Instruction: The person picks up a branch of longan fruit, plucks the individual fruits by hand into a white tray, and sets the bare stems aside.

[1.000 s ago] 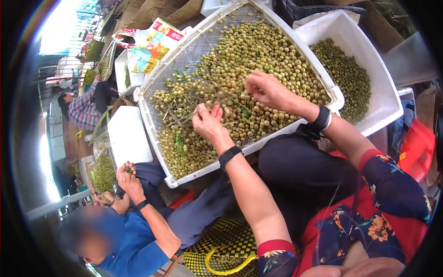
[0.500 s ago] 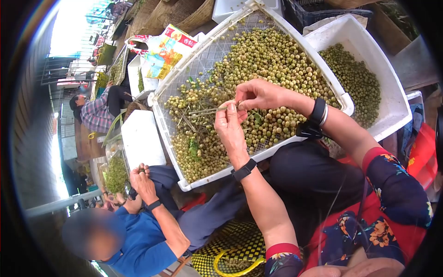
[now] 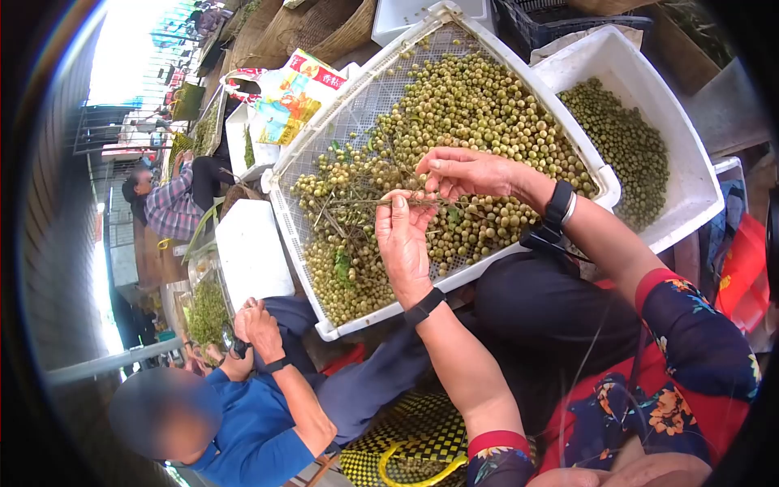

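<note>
A white perforated tray (image 3: 304,268) lies tilted across my lap, heaped with small yellow-green round fruits (image 3: 462,105) and bare twigs. My left hand (image 3: 403,239) pinches a thin stem (image 3: 365,201) that sticks out to the left over the fruit. My right hand (image 3: 464,172) hovers just above and to the right of it, fingers pinched together near the stem's end; what it grips is too small to tell. Both wrists carry black bands.
A white tub (image 3: 690,154) of greener fruits sits to the right of the tray. A person in a blue shirt (image 3: 243,430) sits at lower left, hands together. Another person in plaid (image 3: 166,203) crouches farther left. A white box (image 3: 251,252) and a printed bag (image 3: 288,101) lie nearby.
My left hand lifted a stem off the tray and my right hand came to meet it. Now the right hand has drawn slightly away and the stem lies more level.
</note>
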A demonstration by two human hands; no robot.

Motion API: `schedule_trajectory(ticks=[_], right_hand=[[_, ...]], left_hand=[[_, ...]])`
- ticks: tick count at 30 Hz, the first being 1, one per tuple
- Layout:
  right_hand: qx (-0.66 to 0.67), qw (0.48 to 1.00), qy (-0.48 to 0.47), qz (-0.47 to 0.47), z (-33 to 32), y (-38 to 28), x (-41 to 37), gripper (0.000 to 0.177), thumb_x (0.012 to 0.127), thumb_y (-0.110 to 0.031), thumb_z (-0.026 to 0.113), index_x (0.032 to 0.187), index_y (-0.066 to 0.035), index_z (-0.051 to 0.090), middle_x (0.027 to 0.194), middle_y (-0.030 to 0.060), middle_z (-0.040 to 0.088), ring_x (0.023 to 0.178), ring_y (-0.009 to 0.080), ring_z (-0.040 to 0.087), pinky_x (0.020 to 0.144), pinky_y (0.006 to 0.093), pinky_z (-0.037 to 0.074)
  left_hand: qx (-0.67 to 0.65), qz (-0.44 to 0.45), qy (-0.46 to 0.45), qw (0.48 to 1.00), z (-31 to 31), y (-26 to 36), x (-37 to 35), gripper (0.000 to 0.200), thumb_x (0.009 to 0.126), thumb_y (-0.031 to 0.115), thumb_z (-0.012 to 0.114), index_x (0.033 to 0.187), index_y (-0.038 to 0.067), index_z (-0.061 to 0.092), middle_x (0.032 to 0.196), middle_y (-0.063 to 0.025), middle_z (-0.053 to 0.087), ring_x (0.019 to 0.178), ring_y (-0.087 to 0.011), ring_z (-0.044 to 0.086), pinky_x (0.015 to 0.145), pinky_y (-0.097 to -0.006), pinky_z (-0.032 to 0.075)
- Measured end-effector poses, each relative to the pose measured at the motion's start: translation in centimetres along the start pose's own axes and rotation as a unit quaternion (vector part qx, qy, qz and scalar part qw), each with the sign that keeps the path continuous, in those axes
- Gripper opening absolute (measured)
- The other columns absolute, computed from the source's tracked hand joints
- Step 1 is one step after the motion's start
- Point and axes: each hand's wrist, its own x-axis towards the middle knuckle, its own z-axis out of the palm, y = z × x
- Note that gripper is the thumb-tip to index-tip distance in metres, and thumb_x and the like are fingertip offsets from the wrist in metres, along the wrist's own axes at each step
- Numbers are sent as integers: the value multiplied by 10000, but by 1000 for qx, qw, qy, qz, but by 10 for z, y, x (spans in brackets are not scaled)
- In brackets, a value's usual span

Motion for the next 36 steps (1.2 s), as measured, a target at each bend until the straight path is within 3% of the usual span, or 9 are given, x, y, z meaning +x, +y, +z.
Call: schedule_trajectory(ticks=[13,19,21,23,24,29,31,33,36], right_hand=[[-8,998,-55,25,19,-7,0,154,986,-248,593,940,-104,621,746,-66,593,590,16,481,506,169,349],[-123,981,123,-84,8,-22,2,171,986,-230,578,906,-79,588,707,-31,542,543,45,447,471,202,361],[-278,947,125,-98,-7,-37,-4,167,986,-223,561,935,-66,587,740,15,574,614,101,525,536,253,429],[-580,755,65,-298,-33,-33,3,97,936,-166,595,986,-84,610,821,59,608,761,195,590,665,327,475],[-716,648,74,-248,-28,-37,-8,174,877,-87,594,1041,-121,639,958,94,603,932,274,580,771,390,468],[-776,575,-63,-252,4,2,-15,337,887,-73,574,1206,-164,631,967,104,485,926,257,494,781,386,445],[-777,559,-100,-271,6,16,-10,388,852,-67,557,1215,-194,609,979,106,462,908,261,479,732,384,442],[-738,597,-105,-297,-3,23,9,137,836,-88,606,969,-113,628,909,109,494,887,288,517,729,413,456],[-641,685,-53,-341,18,-5,18,29,858,-56,616,882,-73,613,849,97,565,846,302,573,731,413,483]], left_hand=[[36,-22,-33,999,3,-6,2,141,1006,191,546,1058,63,573,958,-64,645,893,-185,657,813,-353,554],[132,118,94,980,3,31,-40,139,1021,178,507,1060,55,557,927,-79,627,882,-201,653,785,-347,542],[264,176,168,934,7,55,-81,137,1025,160,491,1032,40,557,909,-79,612,878,-201,646,769,-325,530],[426,203,222,853,2,64,-130,166,1022,138,474,970,1,553,917,-97,594,802,-207,628,753,-342,530],[498,194,258,805,4,65,-153,172,1015,131,475,950,-8,553,891,-112,598,781,-223,626,729,-349,516],[617,60,331,711,-32,13,-255,191,988,145,500,922,-20,570,808,-165,620,720,-323,607,658,-416,456],[668,-45,298,680,-64,-33,-293,230,981,190,525,947,-30,584,875,-208,646,789,-398,619,714,-450,474],[687,-139,239,672,-109,-91,-339,271,971,218,544,1022,-42,600,950,-241,659,872,-444,618,781,-477,481],[690,-122,225,677,-92,-75,-336,286,959,197,558,1102,-47,600,1013,-254,656,937,-439,621,835,-472,483]])
